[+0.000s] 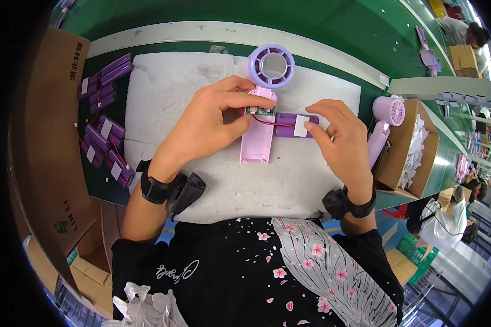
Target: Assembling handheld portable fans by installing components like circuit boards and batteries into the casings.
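Across the middle of a white foam pad (218, 191), a handheld fan lies with its round lilac head (271, 66) at the pad's far edge and its open pink handle (255, 144) pointing toward the near edge. My left hand (213, 117), seen from my remote post, comes over the pad's left half; thumb and forefinger are set narrowly at a green circuit board (262, 111) on the handle, though whether they pinch or merely press, I cannot tell. Over the pad's right half, my right hand (341, 133) has thumb and forefinger moderately apart at a purple battery pack (287, 126), the thumb on its white label; I cannot tell if it grips. A red wire (267, 121) runs from board to pack. Beyond the pad's left edge are more purple battery packs (110, 136); beyond its right edge, another purple fan (387, 113) rests beside an open cardboard box (430, 155).
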Motion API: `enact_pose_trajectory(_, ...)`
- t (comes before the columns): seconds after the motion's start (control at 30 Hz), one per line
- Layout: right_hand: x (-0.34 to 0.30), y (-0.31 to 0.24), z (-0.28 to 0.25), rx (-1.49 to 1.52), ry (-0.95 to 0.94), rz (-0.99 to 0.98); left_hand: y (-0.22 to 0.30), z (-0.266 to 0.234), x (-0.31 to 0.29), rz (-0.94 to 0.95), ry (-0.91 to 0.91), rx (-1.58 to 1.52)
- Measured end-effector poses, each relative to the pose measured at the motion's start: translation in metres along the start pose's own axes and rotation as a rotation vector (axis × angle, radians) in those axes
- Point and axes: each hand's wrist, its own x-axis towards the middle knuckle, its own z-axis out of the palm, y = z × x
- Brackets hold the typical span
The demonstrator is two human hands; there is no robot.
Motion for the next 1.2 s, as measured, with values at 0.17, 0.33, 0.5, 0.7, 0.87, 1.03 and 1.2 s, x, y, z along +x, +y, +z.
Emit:
enact_pose_trajectory(0.17,-0.006,0.006,0.011,-0.271,0.090,-0.516,0.005,0.003,-0.003,-0.129,0.021,-0.111)
enact_pose_trajectory(0.33,-0.012,0.008,0.021,-0.336,0.146,-0.571,0.002,0.008,-0.004,-0.115,0.043,-0.072)
enact_pose_trajectory(0.5,-0.013,0.011,0.032,-0.526,0.196,-0.589,-0.003,0.010,-0.003,-0.055,0.045,-0.016)
enact_pose_trajectory(0.7,-0.005,0.017,0.027,-0.408,0.128,-0.529,-0.016,0.013,-0.005,-0.040,0.053,-0.045)
enact_pose_trajectory(0.87,-0.006,0.023,0.027,-0.365,0.232,-0.537,-0.014,0.013,0.004,-0.072,0.021,-0.083)
enact_pose_trajectory(1.03,0.006,0.022,0.035,-0.396,0.182,-0.574,-0.017,-0.004,-0.005,-0.090,0.008,0.009)
enact_pose_trajectory(1.2,0.000,0.011,0.053,-0.729,0.187,-0.553,-0.024,-0.002,-0.004,-0.040,0.106,-0.077)
